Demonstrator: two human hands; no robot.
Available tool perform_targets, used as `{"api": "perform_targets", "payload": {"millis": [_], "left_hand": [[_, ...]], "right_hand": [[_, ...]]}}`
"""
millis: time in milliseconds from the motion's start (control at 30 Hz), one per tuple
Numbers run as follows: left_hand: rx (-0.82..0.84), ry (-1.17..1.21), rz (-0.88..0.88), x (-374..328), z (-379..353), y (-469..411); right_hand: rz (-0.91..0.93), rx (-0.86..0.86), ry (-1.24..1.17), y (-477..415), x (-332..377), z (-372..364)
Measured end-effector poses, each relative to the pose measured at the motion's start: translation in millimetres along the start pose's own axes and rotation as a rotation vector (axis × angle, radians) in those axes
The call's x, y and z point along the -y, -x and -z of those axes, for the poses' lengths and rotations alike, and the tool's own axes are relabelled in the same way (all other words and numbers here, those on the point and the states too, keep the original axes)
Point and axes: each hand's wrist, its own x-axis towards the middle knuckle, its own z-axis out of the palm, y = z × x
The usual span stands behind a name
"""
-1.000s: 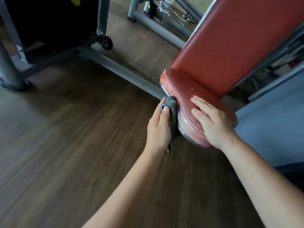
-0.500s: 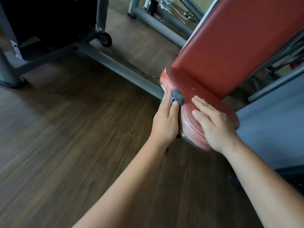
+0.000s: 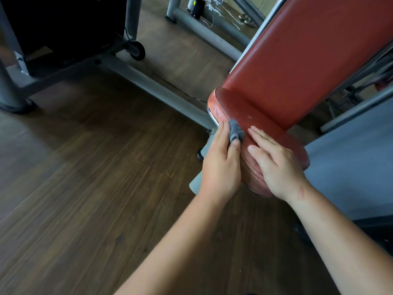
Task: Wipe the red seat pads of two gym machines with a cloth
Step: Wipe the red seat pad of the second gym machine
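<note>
A worn red seat pad (image 3: 236, 107) juts toward me below a tall red back pad (image 3: 308, 58). My left hand (image 3: 221, 165) presses a bunched grey cloth (image 3: 299, 132) against the seat's left front edge, fingers closed over it; most of the cloth is hidden under the hand. My right hand (image 3: 276, 162) lies flat on top of the seat pad, fingers spread, holding nothing.
Grey steel frame tubes (image 3: 153, 86) of the machines cross the dark wood floor (image 3: 85, 188) behind the seat. A black machine block with a small wheel (image 3: 137, 51) stands at the back left. A grey-blue surface (image 3: 350, 167) lies to the right.
My left hand has slid the cloth up from the seat's side edge onto its upper front edge. The right hand has stayed flat on the pad.
</note>
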Motion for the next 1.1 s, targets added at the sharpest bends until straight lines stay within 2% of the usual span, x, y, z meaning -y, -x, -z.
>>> {"api": "perform_targets", "payload": {"millis": [133, 367, 600, 700, 800, 1000, 1100], "left_hand": [[0.014, 0.056, -0.005, 8, 2, 26], [-0.051, -0.161, -0.045, 4, -4, -71], [-0.007, -0.006, -0.07, 20, -4, -30], [-0.006, -0.128, -0.013, 16, 0, -65], [-0.054, -0.131, 0.022, 8, 5, -99], [0.012, -0.015, -0.064, 19, 0, -32], [0.032, -0.109, -0.041, 14, 4, -49]], "right_hand": [[0.001, -0.002, -0.006, -1, 1, -1], [-0.005, -0.009, -0.008, -2, 2, -1], [0.005, -0.019, 0.0, 0, 2, -1], [0.0, -0.028, 0.001, -1, 1, -1], [-0.003, -0.024, 0.0, -1, 2, -2], [-0.01, -0.022, 0.005, 1, 5, -1], [-0.014, -0.006, 0.019, 1, 6, 0]]}}
